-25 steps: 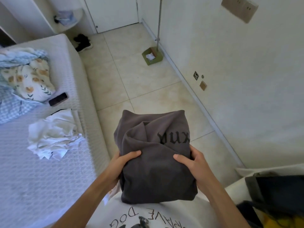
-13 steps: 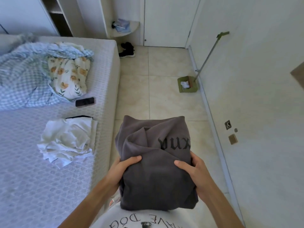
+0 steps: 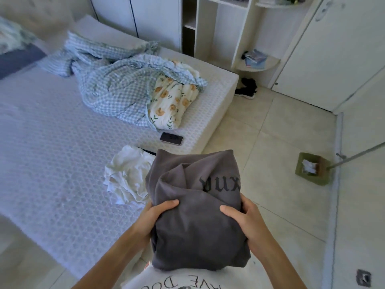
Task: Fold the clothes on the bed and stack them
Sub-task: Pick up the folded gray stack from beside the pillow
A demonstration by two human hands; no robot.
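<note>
We hold both forearms forward from the bottom of the view, angled toward each other. Our left hand (image 3: pixel 155 217) and right hand (image 3: pixel 244 220) are level and apart, thumbs lying across the top, fingers curled underneath out of sight, gripping the folded grey sweatshirt (image 3: pixel 195 209) between them.

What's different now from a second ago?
The head has turned left toward the bed, so the wall slid out of view and the quilt and shelves came in. The left hand and right hand still grip the grey garment the same way.
</note>
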